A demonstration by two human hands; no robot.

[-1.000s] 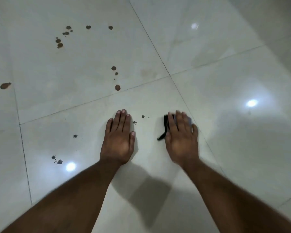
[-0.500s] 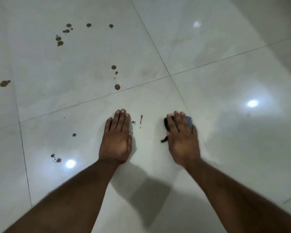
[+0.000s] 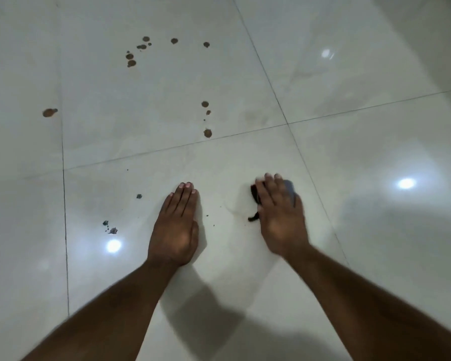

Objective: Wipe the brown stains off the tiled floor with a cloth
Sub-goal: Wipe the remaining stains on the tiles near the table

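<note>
My right hand [image 3: 280, 217] presses a dark cloth [image 3: 255, 198] flat against the glossy white tiled floor [image 3: 375, 152]; only the cloth's left edge and a dangling corner show from under the fingers. My left hand [image 3: 177, 222] lies flat on the tile beside it, fingers together, holding nothing. Brown stains dot the tile beyond: a cluster [image 3: 137, 52] far up, a short column of spots [image 3: 207, 118] near the grout line, and one blob [image 3: 49, 112] at the left. Small dark specks [image 3: 110, 227] lie left of my left hand.
Grout lines [image 3: 287, 123] cross just beyond my hands. Ceiling lights reflect as bright spots [image 3: 406, 183] on the wet-looking tile. My arms' shadow falls on the floor near the bottom.
My right hand has rubbed the cloth over the small spots between my hands; the brown streak seen half a second ago is gone, leaving tiny specks. The left hand stayed planted.
</note>
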